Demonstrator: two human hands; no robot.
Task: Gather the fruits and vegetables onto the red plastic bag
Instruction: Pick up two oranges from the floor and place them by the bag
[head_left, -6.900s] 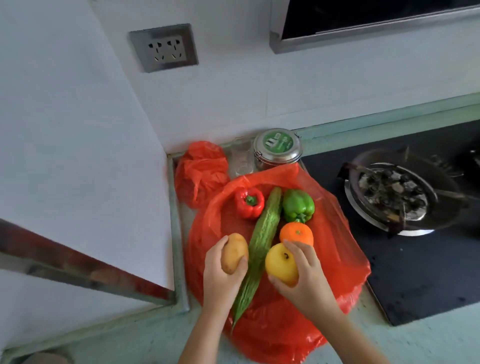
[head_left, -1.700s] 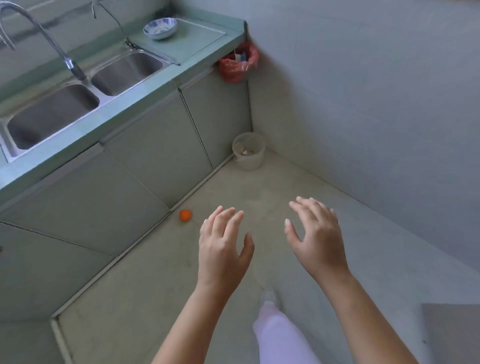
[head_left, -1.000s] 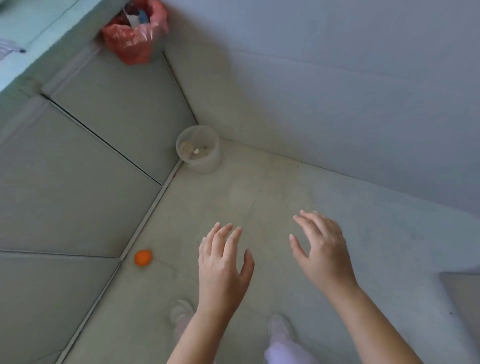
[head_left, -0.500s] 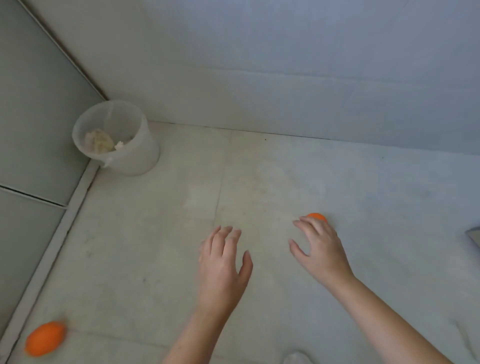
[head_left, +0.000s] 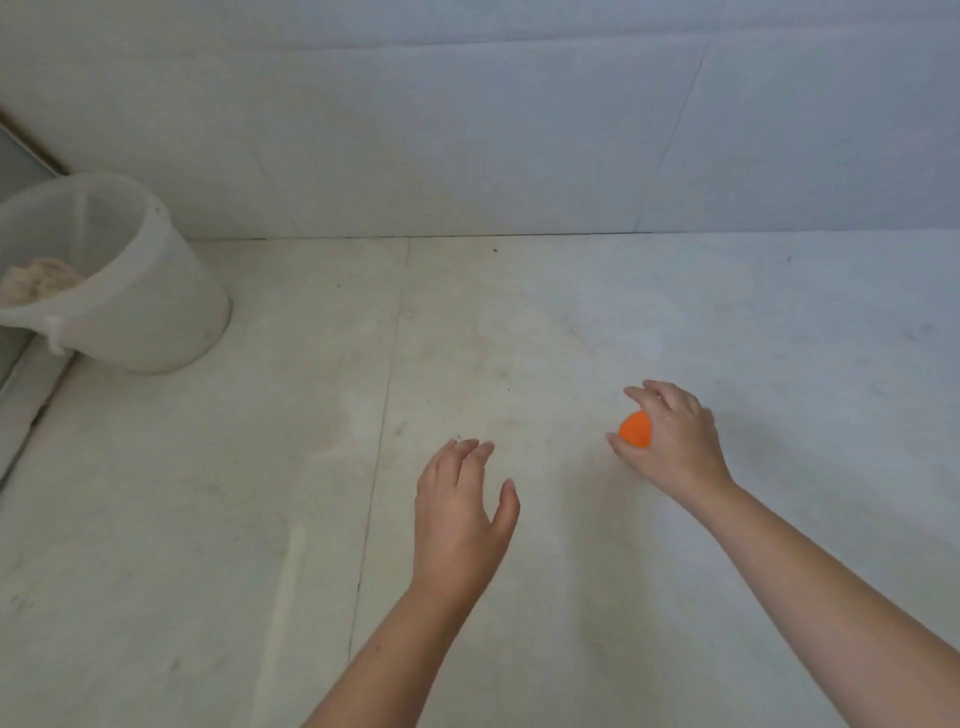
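Observation:
A small orange lies on the pale tiled floor, right of centre. My right hand is cupped over it, thumb under its left side and fingers curled over the top, so only its left half shows. My left hand hovers above the floor to the left of the orange, fingers apart and holding nothing. The red plastic bag and the other fruits and vegetables are out of view.
A white plastic bucket with some pale stuff inside stands on the floor at the left, next to the cabinet base. A grey wall meets the floor just behind.
The view has dropped closer to the floor. My right hand has closed around the orange it was reaching over. A second orange at the lower left has left the view.

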